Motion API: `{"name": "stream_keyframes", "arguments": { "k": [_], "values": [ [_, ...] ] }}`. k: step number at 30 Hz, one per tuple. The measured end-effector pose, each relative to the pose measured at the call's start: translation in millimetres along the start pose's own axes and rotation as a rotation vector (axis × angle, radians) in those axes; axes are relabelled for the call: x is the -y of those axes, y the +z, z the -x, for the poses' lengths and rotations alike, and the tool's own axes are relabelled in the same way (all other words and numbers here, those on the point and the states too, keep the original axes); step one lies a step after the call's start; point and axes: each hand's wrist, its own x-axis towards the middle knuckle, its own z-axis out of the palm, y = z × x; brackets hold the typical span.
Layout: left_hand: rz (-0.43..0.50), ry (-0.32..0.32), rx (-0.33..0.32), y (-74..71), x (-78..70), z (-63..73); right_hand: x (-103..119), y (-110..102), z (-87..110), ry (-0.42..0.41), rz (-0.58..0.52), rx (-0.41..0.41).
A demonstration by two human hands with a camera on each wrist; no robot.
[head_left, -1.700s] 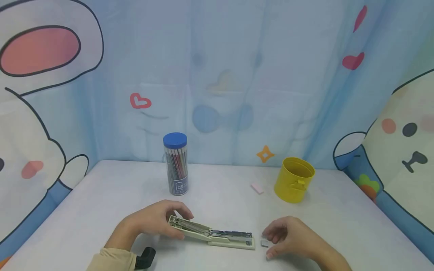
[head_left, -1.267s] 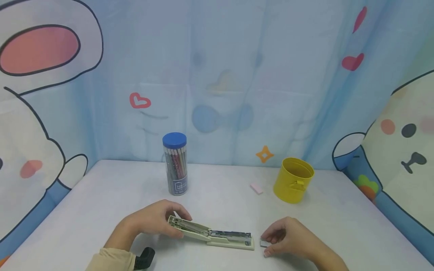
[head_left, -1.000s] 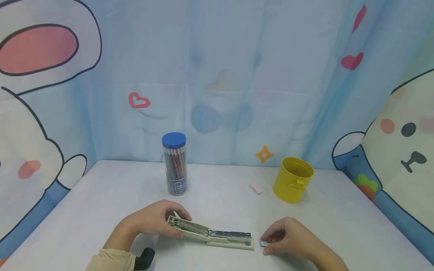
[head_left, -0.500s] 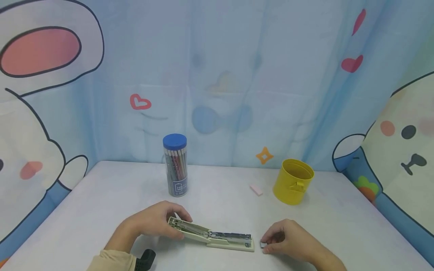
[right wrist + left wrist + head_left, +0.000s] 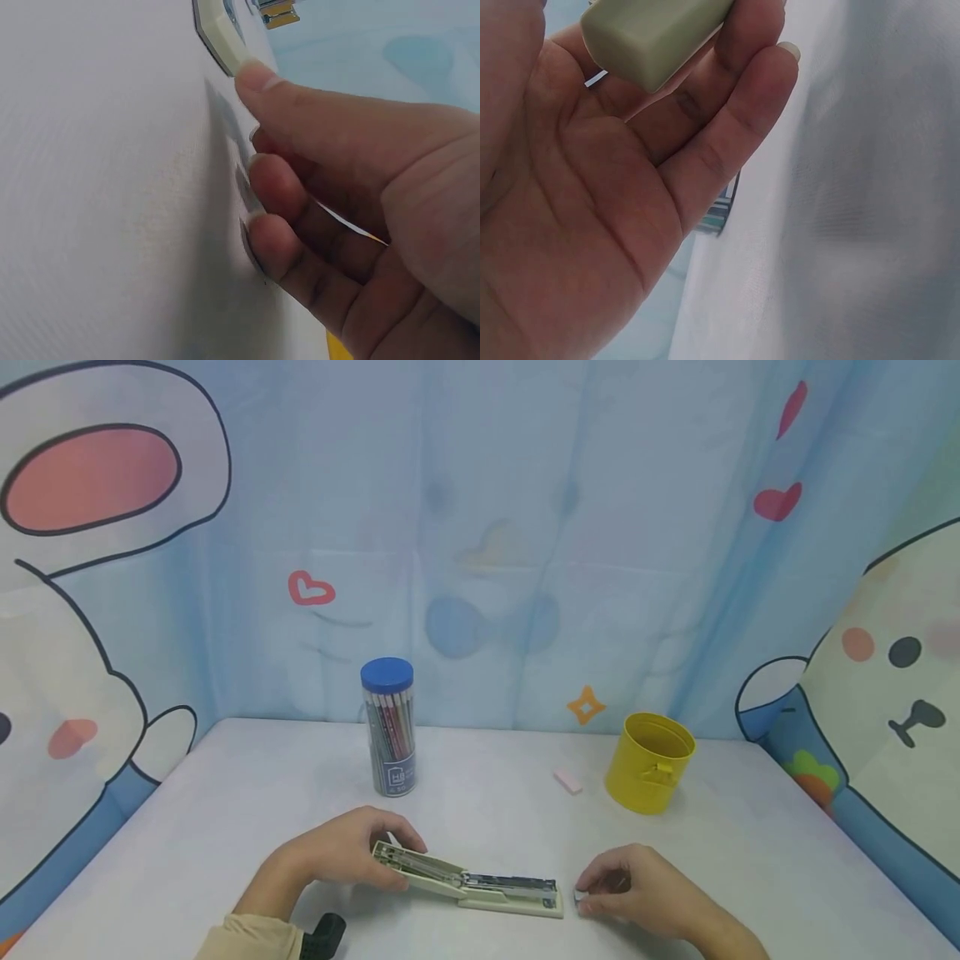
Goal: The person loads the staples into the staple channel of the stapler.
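A pale green stapler lies unfolded on the white table, its metal magazine exposed on the right half. My left hand grips the raised left half between thumb and fingers; the stapler's end shows above the palm in the left wrist view. Just beyond the stapler's right end, my right hand pinches a small grey strip of staples between thumb and fingertips, low over the table. In the right wrist view the thumb tip overlaps the stapler's end, and the strip is hidden.
A clear tub of pencils with a blue lid stands behind the left hand. Toward the back right are a yellow bucket and a small pink block. A printed curtain hangs behind the table.
My right thumb and fingers have closed on the grey staple strip, which lay on the table, and it now stands tilted in their pinch. My left hand and the stapler stay put.
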Motion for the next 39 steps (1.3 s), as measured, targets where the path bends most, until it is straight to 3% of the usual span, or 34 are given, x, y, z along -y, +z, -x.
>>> {"name": "stream_keyframes", "arguments": {
  "k": [8,15,33,39],
  "values": [
    [-0.01,-0.005,-0.005,-0.8,-0.8,1.4,13.8,1.1,-3.0,-0.048,0.009,-0.069],
    [-0.014,-0.01,-0.012,-1.1,-2.8,1.5,25.5,8.0,-6.6,-0.157,-0.038,-0.099],
    [-0.038,-0.024,-0.012,0.4,-3.1,-0.5,34.0,22.9,-10.8,-0.128,0.001,-0.087],
    [-0.04,-0.025,-0.014,0.7,-2.6,-0.1,32.8,23.6,-11.0,-0.162,0.0,-0.097]
  ]
}}
